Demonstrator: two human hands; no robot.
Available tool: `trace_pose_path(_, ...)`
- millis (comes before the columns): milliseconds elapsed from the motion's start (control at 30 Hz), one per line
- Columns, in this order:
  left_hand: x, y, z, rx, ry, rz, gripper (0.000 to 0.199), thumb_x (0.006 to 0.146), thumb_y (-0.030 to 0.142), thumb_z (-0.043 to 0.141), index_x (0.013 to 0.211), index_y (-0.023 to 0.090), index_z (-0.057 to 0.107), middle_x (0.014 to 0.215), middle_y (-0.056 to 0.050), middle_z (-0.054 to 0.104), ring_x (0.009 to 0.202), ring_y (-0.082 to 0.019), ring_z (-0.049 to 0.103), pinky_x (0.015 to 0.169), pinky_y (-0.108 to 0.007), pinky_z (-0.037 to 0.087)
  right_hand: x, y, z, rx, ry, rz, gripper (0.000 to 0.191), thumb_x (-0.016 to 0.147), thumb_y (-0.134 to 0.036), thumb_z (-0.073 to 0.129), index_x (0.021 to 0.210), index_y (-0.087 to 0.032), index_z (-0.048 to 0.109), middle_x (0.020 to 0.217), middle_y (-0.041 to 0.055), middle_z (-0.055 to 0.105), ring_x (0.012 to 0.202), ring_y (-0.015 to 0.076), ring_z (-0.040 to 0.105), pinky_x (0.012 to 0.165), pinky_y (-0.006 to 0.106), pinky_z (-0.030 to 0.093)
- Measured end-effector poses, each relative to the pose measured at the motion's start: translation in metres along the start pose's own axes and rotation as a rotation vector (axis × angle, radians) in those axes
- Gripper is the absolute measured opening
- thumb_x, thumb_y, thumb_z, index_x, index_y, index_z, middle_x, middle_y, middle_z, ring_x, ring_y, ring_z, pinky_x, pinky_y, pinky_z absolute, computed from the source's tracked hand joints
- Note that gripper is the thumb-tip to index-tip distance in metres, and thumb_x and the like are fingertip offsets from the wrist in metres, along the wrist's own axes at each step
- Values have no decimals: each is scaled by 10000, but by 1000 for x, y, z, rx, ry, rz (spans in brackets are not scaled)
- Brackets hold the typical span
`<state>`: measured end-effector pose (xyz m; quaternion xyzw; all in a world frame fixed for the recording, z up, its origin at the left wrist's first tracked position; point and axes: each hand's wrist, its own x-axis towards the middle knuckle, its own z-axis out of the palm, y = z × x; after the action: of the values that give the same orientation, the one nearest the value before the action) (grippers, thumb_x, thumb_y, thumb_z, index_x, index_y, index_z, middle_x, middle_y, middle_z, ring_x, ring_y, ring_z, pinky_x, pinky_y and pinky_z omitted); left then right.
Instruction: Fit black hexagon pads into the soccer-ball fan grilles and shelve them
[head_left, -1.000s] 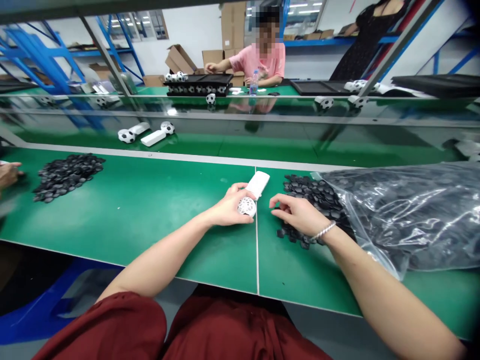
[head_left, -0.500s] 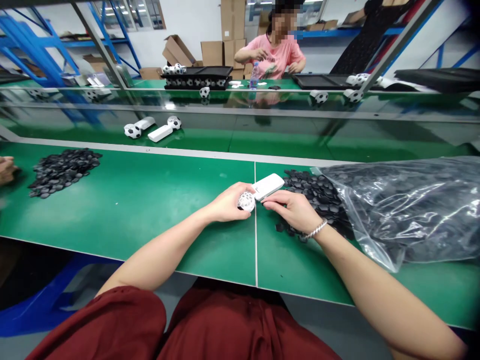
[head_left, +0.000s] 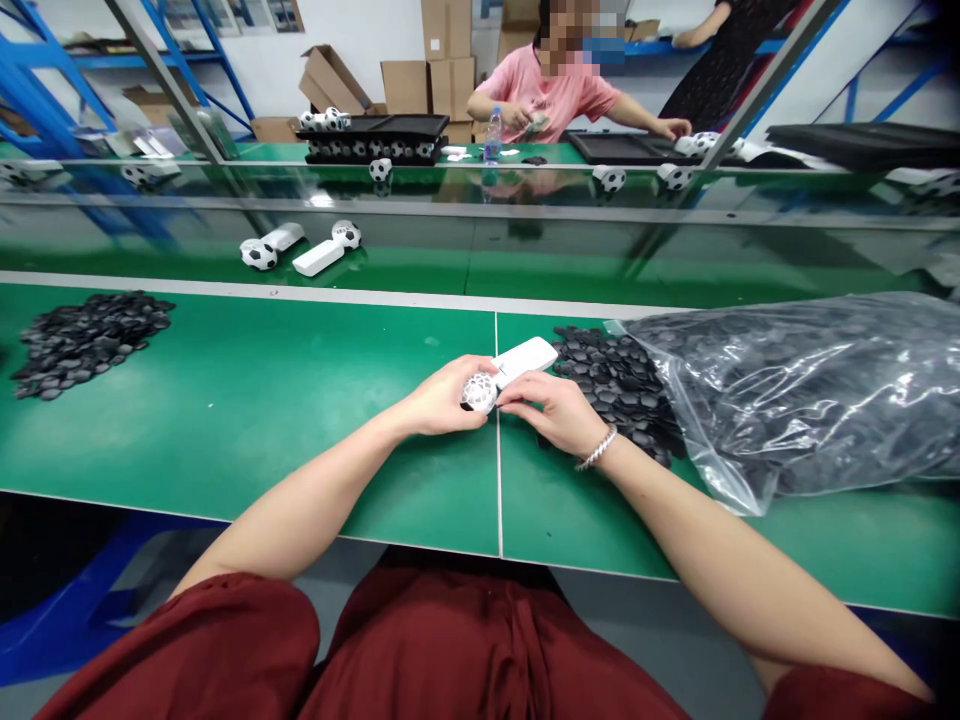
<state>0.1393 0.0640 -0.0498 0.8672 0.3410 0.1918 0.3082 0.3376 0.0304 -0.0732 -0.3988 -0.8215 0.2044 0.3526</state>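
My left hand (head_left: 441, 398) is closed around the ball end of a white soccer-ball piece with a long flat handle (head_left: 527, 360). The ball (head_left: 478, 393) shows an open white lattice with a dark patch low on its side. My right hand (head_left: 559, 410) is pinched close against the ball's right side, below the handle. A small dark bit shows at its fingertips, most likely one of the black pieces; its shape is mostly hidden. Just beyond that hand lies a heap of small flat black pieces (head_left: 611, 380).
A clear plastic bag of black pieces (head_left: 817, 390) lies at right, another black heap (head_left: 90, 340) at left. Two soccer-ball pieces with handles (head_left: 319, 257) rest on the green belt (head_left: 420, 255) ahead. Across it, a person in pink (head_left: 540, 95) reaches toward a black tray (head_left: 622, 147).
My right hand has moved from beside the handle in to the ball. My left hand keeps its hold. The view has shifted slightly, and the person opposite has stretched an arm out.
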Motion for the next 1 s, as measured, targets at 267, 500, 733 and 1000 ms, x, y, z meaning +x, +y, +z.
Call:
trace_pose_path(267, 1, 0, 3, 12, 0, 6, 600, 627, 261, 645, 1189, 183, 447, 1261, -82, 491, 1163, -261, 465, 990, -390, 374, 3, 0, 5, -13, 37, -62, 82, 818, -196, 563, 813, -190, 645, 809, 36, 668, 768, 164, 614, 728, 293, 476)
trace_pose_path(500, 2, 1, 9, 39, 81, -2, 529, 662, 279, 644, 1148, 145, 485, 1202, -90, 538, 1125, -236, 495, 969, -371, 388, 3, 1, 7, -24, 69, -113, 76, 821, -169, 559, 801, -178, 631, 782, 25, 664, 744, 146, 611, 705, 267, 477)
trace_pose_path(733, 2, 4, 8, 20, 82, -31, 509, 666, 247, 609, 1152, 154, 488, 1208, -74, 539, 1108, -224, 506, 956, -359, 399, 2, 4, 10, 3, 105, -99, 39, 794, -157, 600, 814, -172, 630, 782, 19, 660, 732, 132, 610, 696, 244, 472)
trace_pose_path(1000, 2, 5, 10, -2, 102, -44, 508, 647, 221, 597, 1139, 144, 495, 1156, -79, 560, 1047, -229, 535, 915, -363, 426, 5, 5, 10, 44, 133, -41, 12, 769, -168, 632, 760, -175, 633, 760, 6, 645, 713, 122, 591, 682, 237, 451)
